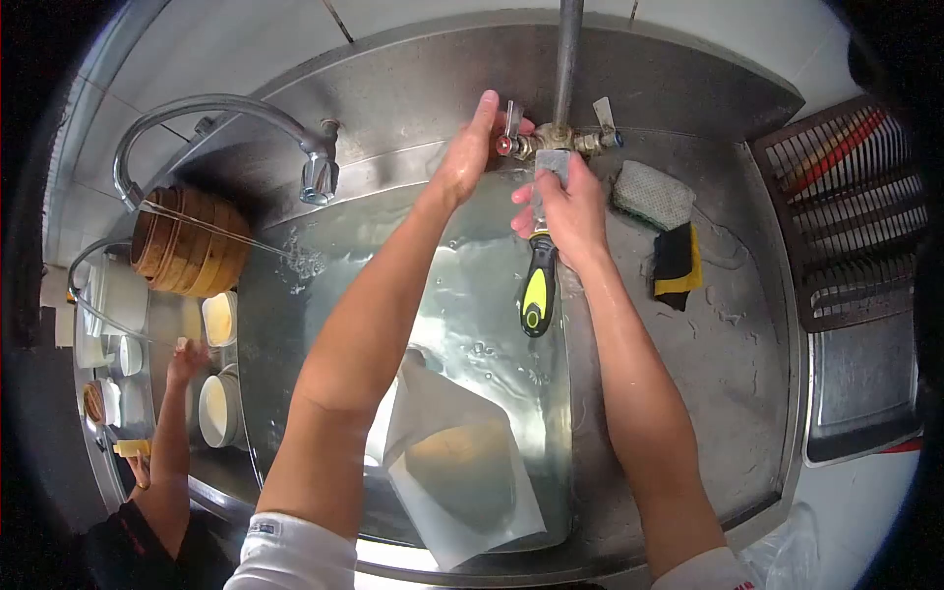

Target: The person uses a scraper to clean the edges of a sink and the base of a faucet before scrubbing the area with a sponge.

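My left hand (468,162) is at the wall valve at the back of the sink, its thumb raised and its fingers curled behind the metal tap lever (512,120). My right hand (573,208) grips a scraper (537,290) by its metal part, just below the valve. The scraper's black and yellow-green handle points down toward me, and its flat blade end shows above my fingers. Under my forearms lies the sink basin (568,433), full of water. A translucent white sheet or container (413,418) sits in the water; its kind is hard to make out.
A curved faucet (317,177) stands at the left, with water streaming into the basin near bamboo steamers (187,243). A scrub pad (653,195) and a black-yellow sponge (678,264) lie right. A dark rack (836,197) borders the counter. Another person's hand (185,362) works at the left sink.
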A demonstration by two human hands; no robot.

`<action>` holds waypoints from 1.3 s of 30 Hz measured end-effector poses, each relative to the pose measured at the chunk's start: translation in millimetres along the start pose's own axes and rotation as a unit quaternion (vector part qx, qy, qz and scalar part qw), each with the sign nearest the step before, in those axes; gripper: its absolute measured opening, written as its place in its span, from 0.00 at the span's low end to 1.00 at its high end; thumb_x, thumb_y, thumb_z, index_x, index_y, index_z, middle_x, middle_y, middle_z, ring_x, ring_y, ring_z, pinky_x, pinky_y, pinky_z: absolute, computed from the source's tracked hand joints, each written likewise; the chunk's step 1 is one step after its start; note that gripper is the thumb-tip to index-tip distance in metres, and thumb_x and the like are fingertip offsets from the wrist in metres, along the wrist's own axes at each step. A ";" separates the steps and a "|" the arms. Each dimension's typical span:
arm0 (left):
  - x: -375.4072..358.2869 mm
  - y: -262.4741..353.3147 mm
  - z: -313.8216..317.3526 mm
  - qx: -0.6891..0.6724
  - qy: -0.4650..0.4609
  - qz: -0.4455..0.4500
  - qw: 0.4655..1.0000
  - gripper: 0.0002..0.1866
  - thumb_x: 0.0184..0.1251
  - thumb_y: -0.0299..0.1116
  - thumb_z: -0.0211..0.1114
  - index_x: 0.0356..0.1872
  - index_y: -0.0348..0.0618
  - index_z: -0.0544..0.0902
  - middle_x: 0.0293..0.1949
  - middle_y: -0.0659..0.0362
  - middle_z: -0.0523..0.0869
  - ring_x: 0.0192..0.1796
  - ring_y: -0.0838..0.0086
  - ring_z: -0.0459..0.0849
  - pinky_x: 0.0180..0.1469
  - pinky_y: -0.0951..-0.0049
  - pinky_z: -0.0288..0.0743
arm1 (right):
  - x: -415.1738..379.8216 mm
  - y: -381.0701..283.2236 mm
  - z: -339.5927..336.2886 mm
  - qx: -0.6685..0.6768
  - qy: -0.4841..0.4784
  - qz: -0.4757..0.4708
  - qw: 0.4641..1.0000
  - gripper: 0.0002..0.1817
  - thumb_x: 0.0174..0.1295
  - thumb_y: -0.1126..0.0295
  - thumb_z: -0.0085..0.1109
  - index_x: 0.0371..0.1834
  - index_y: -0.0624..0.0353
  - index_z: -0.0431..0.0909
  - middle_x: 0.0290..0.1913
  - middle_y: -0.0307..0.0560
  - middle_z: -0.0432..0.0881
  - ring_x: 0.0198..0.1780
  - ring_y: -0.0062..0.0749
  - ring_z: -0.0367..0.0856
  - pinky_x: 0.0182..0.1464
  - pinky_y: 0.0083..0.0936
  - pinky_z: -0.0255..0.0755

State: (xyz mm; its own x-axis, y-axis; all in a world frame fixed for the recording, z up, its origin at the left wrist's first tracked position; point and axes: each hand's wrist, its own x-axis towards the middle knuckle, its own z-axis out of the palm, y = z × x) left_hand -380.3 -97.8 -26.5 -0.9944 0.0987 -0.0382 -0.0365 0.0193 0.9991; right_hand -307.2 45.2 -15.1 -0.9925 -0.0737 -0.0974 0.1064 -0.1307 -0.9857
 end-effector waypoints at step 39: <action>16.6 -22.2 -0.6 0.102 0.026 0.072 0.992 0.28 0.72 0.42 0.36 0.47 0.36 0.84 0.39 0.52 0.87 0.40 0.67 0.83 0.51 0.65 0.76 | 16.6 24.3 34.7 -0.216 0.142 -0.183 0.949 0.08 0.73 0.73 0.44 0.42 0.66 0.58 0.23 0.49 0.79 0.17 0.32 0.79 0.20 0.31 0.75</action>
State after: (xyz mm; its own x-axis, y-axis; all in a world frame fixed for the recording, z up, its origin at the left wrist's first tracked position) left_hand -396.1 -97.2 -49.3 -0.9918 0.0636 0.1113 0.1223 0.2103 0.9700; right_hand -319.0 6.5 -35.8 -0.9410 0.1762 0.2888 -0.2213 0.3251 -0.9194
